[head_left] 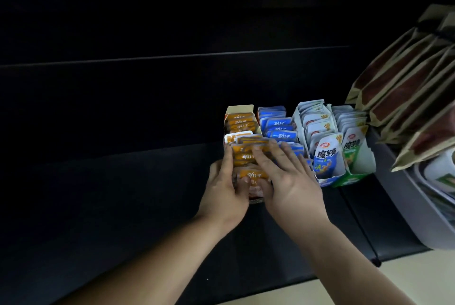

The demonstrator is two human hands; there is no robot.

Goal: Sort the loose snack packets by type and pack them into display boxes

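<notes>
- Currently tamping: right hand (293, 181) lies flat, fingers spread over the orange packets (242, 122). Left hand (226, 189) grips the near-left side of the orange box (240, 107), thumb curled onto the front packets.
- Best approach, I judge: press evenly and lightly, left hand bracing the wall so the card does not bulge. Get the front packets upright like the rear ones, and do not crush them.
- Four boxes stand in a row touching, toward the right end of the dark shelf (147, 181).
- Orange box, leftmost: full, its front packets leaning.
- Next: blue packets (280, 123), tightly filed.
- Blue-fronted box (327, 178): white packets, upright.
- Green-fronted box (354, 178): white-and-green packets, full.
- Beyond the shelf's right end: brown pouches (398, 88), stacked aslant.
</notes>
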